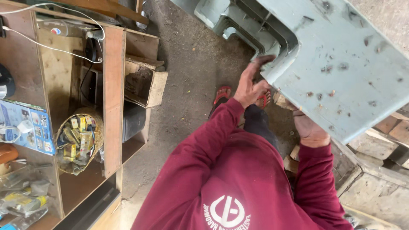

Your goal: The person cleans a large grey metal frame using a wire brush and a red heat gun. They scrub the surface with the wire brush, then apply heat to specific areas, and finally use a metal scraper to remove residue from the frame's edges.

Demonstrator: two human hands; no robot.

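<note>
Head view, pale blue-grey plastic chair [336,64] tipped on its side above the dirt floor [187,72], scuffed and flecked with debris, left hand [251,83] open, fingers spread against its edge, right hand [310,131] under the panel, finger grip hidden, maroon sleeves.

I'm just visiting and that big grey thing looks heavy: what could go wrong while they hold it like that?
The left hand only presses the edge of the grey plastic table, so its grip might slip. The right hand is partly hidden under the corner and could get pinched. The feet below wear open red sandals, so a dropped table or the wood scraps could hurt toes.
</note>
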